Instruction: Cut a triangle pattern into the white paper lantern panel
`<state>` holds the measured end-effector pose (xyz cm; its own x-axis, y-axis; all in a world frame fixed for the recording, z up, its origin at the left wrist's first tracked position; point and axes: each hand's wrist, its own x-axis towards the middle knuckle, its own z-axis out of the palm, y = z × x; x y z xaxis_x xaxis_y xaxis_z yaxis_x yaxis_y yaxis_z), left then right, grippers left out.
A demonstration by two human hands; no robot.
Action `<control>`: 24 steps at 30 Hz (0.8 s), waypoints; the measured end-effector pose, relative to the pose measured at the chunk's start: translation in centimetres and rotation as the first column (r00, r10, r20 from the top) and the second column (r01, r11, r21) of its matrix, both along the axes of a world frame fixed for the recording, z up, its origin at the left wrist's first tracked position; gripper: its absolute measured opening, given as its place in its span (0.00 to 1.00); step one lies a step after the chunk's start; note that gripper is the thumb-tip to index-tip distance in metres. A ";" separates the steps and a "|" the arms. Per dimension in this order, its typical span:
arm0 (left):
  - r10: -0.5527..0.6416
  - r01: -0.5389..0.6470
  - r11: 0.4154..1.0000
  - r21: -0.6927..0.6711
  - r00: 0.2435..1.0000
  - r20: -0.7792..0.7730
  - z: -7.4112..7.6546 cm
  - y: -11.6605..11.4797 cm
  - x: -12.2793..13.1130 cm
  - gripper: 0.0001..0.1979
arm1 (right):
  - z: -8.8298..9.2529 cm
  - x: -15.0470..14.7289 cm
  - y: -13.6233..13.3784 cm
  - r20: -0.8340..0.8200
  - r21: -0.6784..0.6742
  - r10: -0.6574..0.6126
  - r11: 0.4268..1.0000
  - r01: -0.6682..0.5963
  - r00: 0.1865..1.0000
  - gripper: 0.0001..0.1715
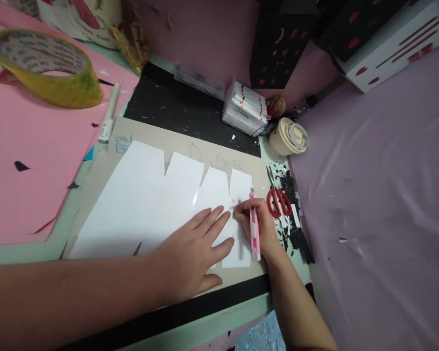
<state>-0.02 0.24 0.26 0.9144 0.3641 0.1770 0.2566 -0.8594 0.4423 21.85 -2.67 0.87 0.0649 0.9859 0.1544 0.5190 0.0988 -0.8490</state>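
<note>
Seemingly on detail cutting: left hand [193, 251] flat, fingers spread, on notched white paper [149, 195] atop the board [153, 135], right hand [266, 225] at the paper's three o'clock grasping a pink cutter [254, 229], blade toward twelve; next move calls for pinning the sheet still.

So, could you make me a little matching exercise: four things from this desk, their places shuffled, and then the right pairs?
Things
1. Pink cutter
2. Red-handled scissors
3. Yellow tape roll
4. Left hand

Places
A. On pink paper
B. Among black and white scraps
C. Resting on the white sheet
D. In the right hand

Pairs: 1-D; 2-B; 3-A; 4-C
</note>
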 end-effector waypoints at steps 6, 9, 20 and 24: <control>-0.011 0.011 1.000 0.012 1.000 -0.029 0.0 0.1 -0.1 0.34 | 1.7 1.2 0.8 -0.156 0.420 -0.402 0.800 0.429 0.902 0.19; -0.034 0.036 0.999 0.033 0.998 -0.057 0.4 0.3 -0.2 0.33 | 2.1 3.5 1.1 -0.175 0.555 -0.624 0.576 0.600 0.761 0.19; -0.218 0.202 0.916 0.347 0.976 0.009 0.9 -0.4 0.0 0.18 | 2.6 1.6 0.1 -0.343 0.271 -0.340 0.857 0.439 0.876 0.15; -0.242 0.214 0.902 0.374 0.970 0.028 0.8 -0.5 0.0 0.15 | 3.2 -0.7 -0.8 -0.567 -0.092 0.012 0.993 -0.077 0.824 0.11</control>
<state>-0.01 -0.29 1.06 0.9444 0.0443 0.3258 0.0137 -0.9953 0.0957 21.15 -3.51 4.05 0.0638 0.9980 -0.0009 -0.0570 0.0027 -0.9984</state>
